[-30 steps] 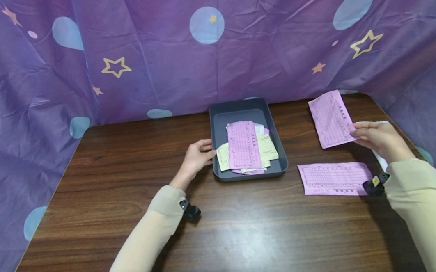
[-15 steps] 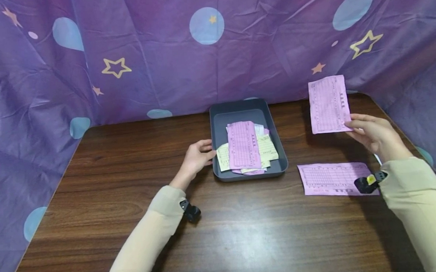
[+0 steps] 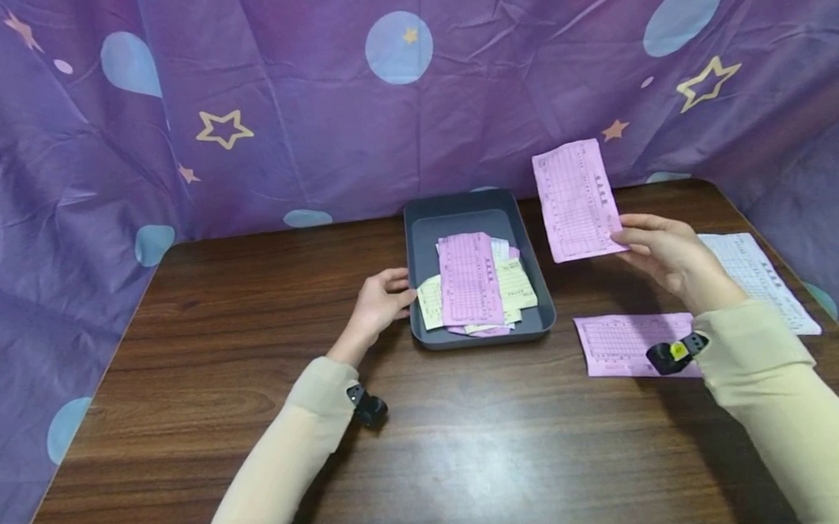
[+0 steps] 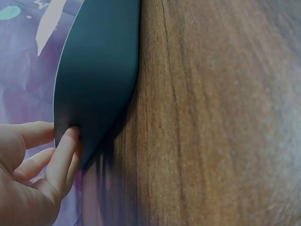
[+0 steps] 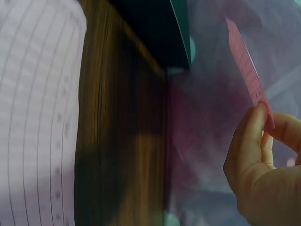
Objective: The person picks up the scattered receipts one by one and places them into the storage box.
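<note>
In the head view, my left hand is at the left wall of a dark grey tray. The left wrist view shows its fingers against the tray's outer wall, the thumb at the rim. The tray holds a pile of pink, pale yellow and white printed slips, a pink slip on top. Right of the tray, above the table, my right hand pinches another pink slip by its lower right corner. The right wrist view shows that slip almost edge-on between thumb and fingers.
A pink slip lies crosswise on the wooden table, partly hidden by the right wrist camera. Near the right table edge lies a white slip, partly behind the right arm. A purple patterned cloth hangs behind the table.
My right hand has raised the pink slip off the table and carried it left, closer to the tray. The white slip is more exposed. My left hand has stayed at the tray.
</note>
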Tool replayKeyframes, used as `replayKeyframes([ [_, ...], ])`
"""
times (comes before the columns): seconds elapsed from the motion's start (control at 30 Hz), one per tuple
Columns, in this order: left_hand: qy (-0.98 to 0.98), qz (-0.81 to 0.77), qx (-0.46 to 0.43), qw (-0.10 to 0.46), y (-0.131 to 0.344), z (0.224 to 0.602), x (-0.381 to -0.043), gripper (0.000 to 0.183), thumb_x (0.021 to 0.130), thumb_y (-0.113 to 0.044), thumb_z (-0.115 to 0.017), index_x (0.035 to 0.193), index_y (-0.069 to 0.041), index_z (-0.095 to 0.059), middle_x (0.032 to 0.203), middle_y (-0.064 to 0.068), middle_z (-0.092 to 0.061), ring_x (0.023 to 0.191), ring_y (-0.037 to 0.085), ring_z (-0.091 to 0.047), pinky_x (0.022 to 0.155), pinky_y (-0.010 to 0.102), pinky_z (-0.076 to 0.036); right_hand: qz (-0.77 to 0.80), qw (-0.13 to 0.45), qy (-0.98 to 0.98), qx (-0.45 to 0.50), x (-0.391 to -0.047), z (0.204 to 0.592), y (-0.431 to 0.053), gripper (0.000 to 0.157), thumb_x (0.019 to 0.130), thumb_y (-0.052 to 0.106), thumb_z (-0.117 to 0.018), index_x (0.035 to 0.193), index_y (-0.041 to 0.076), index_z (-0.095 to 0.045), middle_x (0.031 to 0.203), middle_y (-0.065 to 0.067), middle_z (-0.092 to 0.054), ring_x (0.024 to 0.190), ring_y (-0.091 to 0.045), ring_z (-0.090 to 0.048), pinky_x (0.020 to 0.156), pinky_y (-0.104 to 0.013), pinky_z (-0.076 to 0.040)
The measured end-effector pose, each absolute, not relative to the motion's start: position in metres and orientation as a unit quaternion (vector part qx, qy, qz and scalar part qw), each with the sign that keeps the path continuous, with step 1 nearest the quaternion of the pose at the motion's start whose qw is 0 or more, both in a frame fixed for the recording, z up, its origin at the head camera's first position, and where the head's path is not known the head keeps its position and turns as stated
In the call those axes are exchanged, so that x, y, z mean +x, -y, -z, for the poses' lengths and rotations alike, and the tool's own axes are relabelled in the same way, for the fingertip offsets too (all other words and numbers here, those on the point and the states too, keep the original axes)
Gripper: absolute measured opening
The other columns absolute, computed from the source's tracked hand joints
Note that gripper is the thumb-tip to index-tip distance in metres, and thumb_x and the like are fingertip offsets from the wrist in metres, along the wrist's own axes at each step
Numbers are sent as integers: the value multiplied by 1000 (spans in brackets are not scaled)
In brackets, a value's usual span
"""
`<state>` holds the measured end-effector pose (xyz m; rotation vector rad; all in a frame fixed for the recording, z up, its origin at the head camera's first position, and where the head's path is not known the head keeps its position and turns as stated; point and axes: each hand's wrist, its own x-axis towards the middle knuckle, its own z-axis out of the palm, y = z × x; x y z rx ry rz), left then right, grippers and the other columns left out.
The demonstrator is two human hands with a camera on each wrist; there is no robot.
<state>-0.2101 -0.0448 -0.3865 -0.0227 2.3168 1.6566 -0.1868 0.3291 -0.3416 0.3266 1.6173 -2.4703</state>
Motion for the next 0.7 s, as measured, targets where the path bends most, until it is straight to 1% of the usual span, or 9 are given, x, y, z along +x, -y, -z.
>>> replayKeyframes([
  [0.13, -804, -577, -6, 145, 45, 387, -210, 46, 92, -1, -58, 136, 1, -47, 132, 24, -56, 113, 34, -61, 88, 38, -59, 815, 95, -566, 87, -187, 343, -311, 33, 88, -13, -53, 79, 14, -70, 75, 3, -68, 69, -7, -66, 63, -17, -59],
  [0.4, -801, -580, -6, 145, 45, 388, -210, 46, 92, -1, -58, 136, 2, -47, 132, 25, -56, 112, 35, -61, 88, 39, -59, 779, 115, -613, 66, -187, 350, -278, 29, 86, -8, -60, 79, 19, -68, 73, 6, -67, 69, -3, -63, 63, -15, -57],
  [0.6, -801, -580, -9, 148, 45, 388, -210, 46, 92, -1, -58, 136, 1, -48, 132, 24, -56, 113, 34, -61, 89, 39, -59, 732, 123, -668, 52, -185, 354, -254, 31, 88, -5, -56, 79, 23, -64, 72, 12, -65, 70, 1, -59, 65, -12, -55],
  [0.7, -802, -578, -9, 148, 45, 387, -210, 46, 92, -1, -58, 136, 1, -48, 132, 24, -56, 113, 34, -61, 89, 39, -59, 714, 125, -687, 50, -186, 356, -244, 26, 87, -6, -55, 84, 19, -61, 73, 13, -62, 70, 2, -59, 66, -12, -55],
])
